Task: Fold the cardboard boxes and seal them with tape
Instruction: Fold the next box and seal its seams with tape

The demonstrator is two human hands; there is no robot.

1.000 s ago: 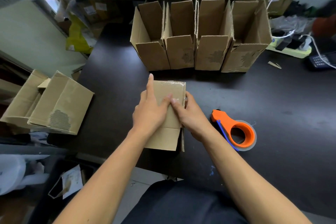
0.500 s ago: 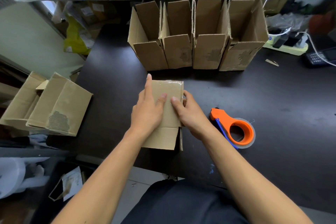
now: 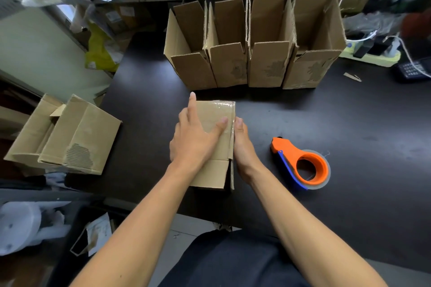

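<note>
While hands (image 3: 196,140) flank the box (image 3: 215,123), dispenser (image 3: 303,165) lies apart.

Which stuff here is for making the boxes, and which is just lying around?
For the job:
box under the hands
left hand
right hand
tape dispenser
four open boxes

Just lying about:
power strip
calculator
yellow bag

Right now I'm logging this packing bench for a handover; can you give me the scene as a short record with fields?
Box in work: small cardboard box on the black table, clear tape along its far edge
Left hand: flat on box top
Right hand: against box's right side
Tape dispenser: orange, lying right of box, untouched
Open boxes: four, in a row behind
</note>
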